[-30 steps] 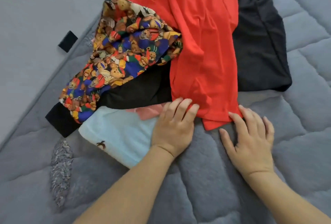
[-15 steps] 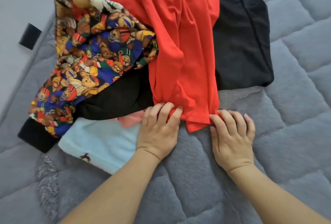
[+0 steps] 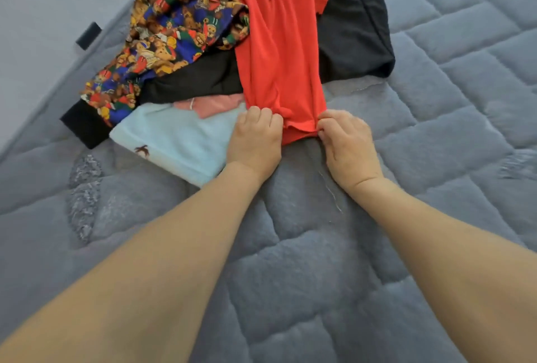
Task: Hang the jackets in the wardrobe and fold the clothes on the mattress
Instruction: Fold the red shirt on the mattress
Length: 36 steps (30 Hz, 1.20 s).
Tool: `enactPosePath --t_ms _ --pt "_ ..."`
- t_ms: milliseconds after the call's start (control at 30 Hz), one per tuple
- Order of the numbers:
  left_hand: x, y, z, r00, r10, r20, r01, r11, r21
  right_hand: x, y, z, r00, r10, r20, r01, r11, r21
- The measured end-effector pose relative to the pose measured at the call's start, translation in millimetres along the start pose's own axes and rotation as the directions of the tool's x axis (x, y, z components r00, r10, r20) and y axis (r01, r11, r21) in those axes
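Both hands grip the near hem of the red garment, which runs straight away from them over the pile of clothes on the grey quilted mattress. The left hand has its fingers curled onto the hem's left corner, bunching the cloth under the knuckles. The right hand pinches the right corner between thumb and curled fingers, and a small tuck of red shows at the fingertips. The two hands sit close together, with only the narrow end of the hem between them.

Just left of the left hand, touching its side, lies a folded light-blue piece with a small dark bird motif. A pink piece peeks out beyond it, just past the left hand's knuckles. Farther out and to the left of that hand is a bear-print garment with a black cuff, lying over a black garment. Beyond the right hand, partly under the red cloth, lies another dark garment. Far to the left, past the mattress edge, a small black object sits on the floor.
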<state>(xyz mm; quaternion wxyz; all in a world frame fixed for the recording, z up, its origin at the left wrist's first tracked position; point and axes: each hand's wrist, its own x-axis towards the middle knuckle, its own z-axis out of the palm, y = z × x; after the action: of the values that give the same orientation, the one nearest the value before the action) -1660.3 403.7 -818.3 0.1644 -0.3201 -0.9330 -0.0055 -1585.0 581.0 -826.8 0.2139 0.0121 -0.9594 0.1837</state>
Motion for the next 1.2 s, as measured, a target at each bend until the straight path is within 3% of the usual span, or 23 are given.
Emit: enactPosePath --t_ms 200,267,333,433,467,533,567,600,633,667,733,767,800,833,867,900,967,1000,1033,1067,1100,1133,1200 --pt "-113.6 68.6 -55.9 0.979 -0.102 0.178 0.128 0.982 -0.138 -146.7 -18.2 -77.4 0.959 0.054 0.279 -0.034 0.996 -0.078" --pt "-142.5 101.5 -83.5 0.954 -0.112 0.277 0.174 0.962 -0.209 -183.1 -19.3 -109.7 0.900 0.100 0.424 -0.047 0.990 -0.135" --pt "-171.3 142.0 -116.5 0.864 -0.081 0.498 0.244 0.931 -0.272 -218.8 -19.6 -149.4 0.778 0.169 0.606 -0.073 0.981 -0.179" --pt "-229.8 209.1 -164.2 0.602 0.111 0.791 0.248 0.915 -0.317 -294.8 -22.1 -211.2 0.470 0.268 0.841 -0.142 0.963 -0.227" --pt "-248.2 230.1 -180.7 0.485 0.190 0.854 0.218 0.919 -0.328 -323.2 -27.8 -228.4 0.298 0.296 0.907 -0.195 0.950 -0.245" --pt "-276.4 260.3 -209.3 0.185 0.318 0.930 0.158 0.924 -0.348 -370.8 -48.8 -258.0 -0.137 0.294 0.946 -0.242 0.916 -0.319" --pt "-284.4 267.9 -217.9 0.066 0.341 0.938 0.141 0.927 -0.347 -384.6 -56.7 -268.3 -0.280 0.307 0.910 -0.261 0.888 -0.380" --pt "-286.9 269.1 -224.3 0.012 0.349 0.937 0.126 0.929 -0.347 -390.4 -61.5 -276.2 -0.348 0.318 0.882 -0.296 0.855 -0.426" --pt "-284.5 265.3 -224.2 0.053 0.340 0.939 0.133 0.929 -0.344 -386.4 -63.1 -281.2 -0.358 0.331 0.873 -0.342 0.823 -0.452" --pt "-278.1 256.7 -222.5 0.161 0.281 0.946 0.212 0.926 -0.311 -377.7 -58.6 -280.2 -0.293 0.338 0.895 -0.413 0.799 -0.437" --pt "-254.5 231.6 -210.3 0.423 -0.008 0.906 0.485 0.847 -0.219 -348.7 -37.1 -267.7 -0.025 0.437 0.899 -0.505 0.771 -0.388" --pt "-237.3 216.0 -205.6 0.523 -0.169 0.836 0.592 0.777 -0.213 -329.5 -25.6 -258.9 0.145 0.518 0.843 -0.558 0.746 -0.362" --pt "-222.2 200.3 -198.5 0.570 -0.328 0.753 0.696 0.680 -0.230 -310.0 -17.0 -250.9 0.290 0.576 0.764 -0.609 0.727 -0.317" --pt "-208.1 184.2 -187.4 0.542 -0.469 0.697 0.800 0.543 -0.256 -291.6 -12.3 -243.2 0.401 0.617 0.677 -0.664 0.705 -0.249" --pt "-192.1 171.6 -181.1 0.460 -0.581 0.672 0.886 0.352 -0.303 -274.5 -8.0 -233.5 0.482 0.641 0.598 -0.707 0.687 -0.166" --pt "-179.0 157.1 -169.4 0.354 -0.642 0.680 0.923 0.121 -0.366 -258.6 -5.6 -223.5 0.492 0.671 0.555 -0.765 0.637 -0.092" --pt "-159.6 136.5 -146.0 0.156 -0.630 0.761 0.850 -0.307 -0.429 -227.5 -1.1 -203.3 0.414 0.720 0.556 -0.885 0.462 0.061" --pt "-152.6 130.2 -139.2 0.073 -0.608 0.790 0.817 -0.418 -0.398 -215.4 3.3 -192.4 0.369 0.733 0.572 -0.922 0.364 0.128" --pt "-148.1 126.4 -132.6 0.004 -0.603 0.798 0.822 -0.452 -0.346 -202.9 7.2 -185.1 0.338 0.749 0.570 -0.941 0.286 0.183" --pt "-145.3 124.2 -129.4 -0.035 -0.635 0.772 0.867 -0.403 -0.292 -191.5 13.8 -176.8 0.313 0.757 0.573 -0.949 0.223 0.223" --pt "-144.1 123.3 -127.5 -0.045 -0.685 0.727 0.934 -0.287 -0.213 -180.2 17.7 -170.9 0.289 0.756 0.587 -0.953 0.168 0.252" --pt "-144.5 122.6 -126.4 -0.016 -0.715 0.699 0.981 -0.146 -0.127 -170.0 17.9 -167.5 0.276 0.739 0.614 -0.951 0.118 0.286" --pt "-143.5 121.9 -127.2 0.142 -0.686 0.714 0.990 0.116 -0.086 -150.1 11.5 -159.6 0.285 0.682 0.673 -0.943 0.076 0.323"
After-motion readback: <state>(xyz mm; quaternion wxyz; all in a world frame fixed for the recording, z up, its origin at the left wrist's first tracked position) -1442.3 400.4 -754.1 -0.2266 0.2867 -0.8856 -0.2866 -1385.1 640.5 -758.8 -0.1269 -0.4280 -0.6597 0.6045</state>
